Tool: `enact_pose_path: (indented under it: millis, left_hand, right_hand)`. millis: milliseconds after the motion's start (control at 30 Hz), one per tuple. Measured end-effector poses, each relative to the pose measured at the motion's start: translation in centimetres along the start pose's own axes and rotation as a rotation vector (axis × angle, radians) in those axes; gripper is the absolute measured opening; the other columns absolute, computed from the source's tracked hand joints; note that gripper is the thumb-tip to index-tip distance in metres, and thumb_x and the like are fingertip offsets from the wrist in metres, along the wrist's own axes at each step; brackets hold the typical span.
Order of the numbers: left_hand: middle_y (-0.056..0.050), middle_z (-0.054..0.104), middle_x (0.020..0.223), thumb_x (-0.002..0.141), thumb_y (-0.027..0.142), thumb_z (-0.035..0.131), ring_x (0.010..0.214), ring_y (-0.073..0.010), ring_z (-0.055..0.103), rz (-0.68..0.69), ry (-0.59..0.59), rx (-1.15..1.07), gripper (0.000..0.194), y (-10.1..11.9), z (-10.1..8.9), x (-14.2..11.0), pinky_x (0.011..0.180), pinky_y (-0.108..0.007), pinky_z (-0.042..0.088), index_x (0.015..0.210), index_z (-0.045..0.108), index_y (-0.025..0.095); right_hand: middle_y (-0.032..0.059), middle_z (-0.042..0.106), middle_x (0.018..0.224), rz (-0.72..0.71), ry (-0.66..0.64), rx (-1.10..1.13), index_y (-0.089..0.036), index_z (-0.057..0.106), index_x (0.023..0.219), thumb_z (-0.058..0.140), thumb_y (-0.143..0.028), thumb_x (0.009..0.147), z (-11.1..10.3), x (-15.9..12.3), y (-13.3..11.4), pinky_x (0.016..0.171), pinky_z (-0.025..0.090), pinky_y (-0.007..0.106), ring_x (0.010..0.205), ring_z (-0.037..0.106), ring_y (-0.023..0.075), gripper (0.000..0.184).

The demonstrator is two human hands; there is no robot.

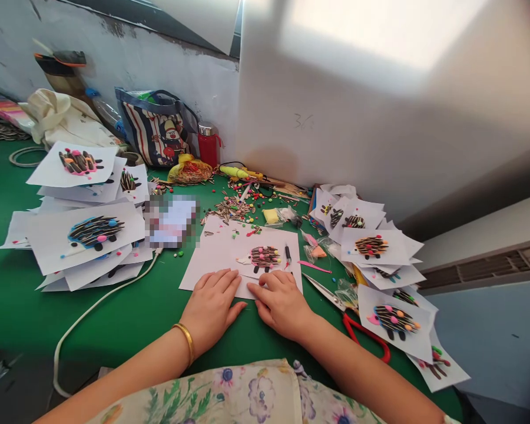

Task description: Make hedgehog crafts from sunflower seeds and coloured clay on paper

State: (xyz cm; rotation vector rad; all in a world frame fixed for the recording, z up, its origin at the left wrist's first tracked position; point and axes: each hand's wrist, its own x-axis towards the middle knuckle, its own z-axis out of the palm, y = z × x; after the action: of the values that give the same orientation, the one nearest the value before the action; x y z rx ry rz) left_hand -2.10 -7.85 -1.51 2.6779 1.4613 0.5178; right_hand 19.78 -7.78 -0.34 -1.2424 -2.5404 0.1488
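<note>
A white sheet (212, 259) lies on the green table (9, 294) in front of me, with a hedgehog figure (265, 257) made of dark seeds and coloured clay dots on it. My left hand (209, 306), with a gold bangle on the wrist, rests flat on the sheet's near edge, fingers stretched out. My right hand (280, 303) sits beside it at the sheet's lower edge, fingers curled down onto the paper; I cannot make out anything held in them.
Stacks of finished hedgehog sheets lie at the left (88, 235) and right (380, 247). Red-handled scissors (357, 330) lie right of my right hand. Loose seeds (232, 209), a red flask (208, 144), a striped bag (159, 126) and a white cable (92, 306) are around.
</note>
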Motion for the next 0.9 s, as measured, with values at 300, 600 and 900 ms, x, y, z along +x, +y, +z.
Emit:
enact_pose_path:
  millis: [300, 600, 900]
  left_hand:
    - [-0.008, 0.068, 0.121, 0.092, 0.025, 0.054, 0.113, -0.0274, 0.06, 0.006, -0.01, -0.055, 0.024, -0.5, -0.9, 1.2, 0.095, -0.048, 0.043, 0.111, 0.068, 0.023]
    - [-0.006, 0.07, 0.105, 0.09, 0.016, 0.052, 0.099, -0.0247, 0.062, 0.008, -0.01, -0.059, 0.019, -0.6, -1.3, 2.4, 0.088, -0.044, 0.043, 0.096, 0.069, 0.022]
    - [-0.006, 0.067, 0.1, 0.09, 0.015, 0.051, 0.098, -0.0236, 0.059, -0.027, -0.015, -0.069, 0.017, -0.5, -0.8, 2.6, 0.089, -0.041, 0.044, 0.095, 0.066, 0.021]
  right_hand:
    - [0.0065, 0.063, 0.101, 0.101, 0.052, 0.09, -0.026, 0.07, 0.111, 0.053, -0.017, 0.093, 0.1, 1.0, 0.8, 0.084, 0.039, 0.036, 0.096, 0.051, 0.0208, 0.027]
    - [0.0071, 0.06, 0.122, 0.018, -0.022, -0.016, -0.03, 0.061, 0.127, 0.056, -0.025, 0.091, -0.2, -0.5, 0.4, 0.096, 0.035, 0.043, 0.11, 0.048, 0.0254, 0.037]
    - [0.0087, 0.049, 0.145, 0.024, -0.017, -0.064, -0.028, 0.056, 0.134, 0.059, -0.036, 0.09, 0.4, 0.1, 0.5, 0.105, 0.031, 0.049, 0.13, 0.04, 0.0304, 0.045]
